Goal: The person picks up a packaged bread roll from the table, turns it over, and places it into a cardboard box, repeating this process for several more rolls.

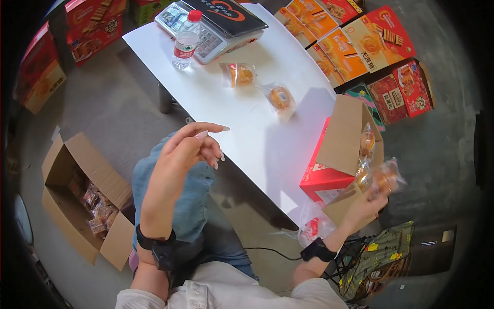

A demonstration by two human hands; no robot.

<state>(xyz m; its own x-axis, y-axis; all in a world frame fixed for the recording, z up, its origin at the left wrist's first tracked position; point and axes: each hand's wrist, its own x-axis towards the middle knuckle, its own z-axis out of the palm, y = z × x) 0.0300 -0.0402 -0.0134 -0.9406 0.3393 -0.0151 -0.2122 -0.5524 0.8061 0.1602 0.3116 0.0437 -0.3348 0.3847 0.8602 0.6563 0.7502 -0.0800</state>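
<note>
My right hand [368,206] is closed on a clear-wrapped bun [385,177] over the opening of a red box [321,177] with raised brown flaps. More wrapped buns [367,141] show inside that box. My left hand [193,142] hangs above the near edge of the white table [242,123], its fingers apart and holding nothing. Beyond it on the table lie two wrapped buns, one [241,75] near the scale and another [280,98] farther right.
A scale [213,33] and a water bottle [186,44] stand at the table's far end. An open carton [90,201] of wrapped packs is on the floor at left. Colourful boxes [355,44] stand behind the table. A plastic bag [314,226] hangs near the red box.
</note>
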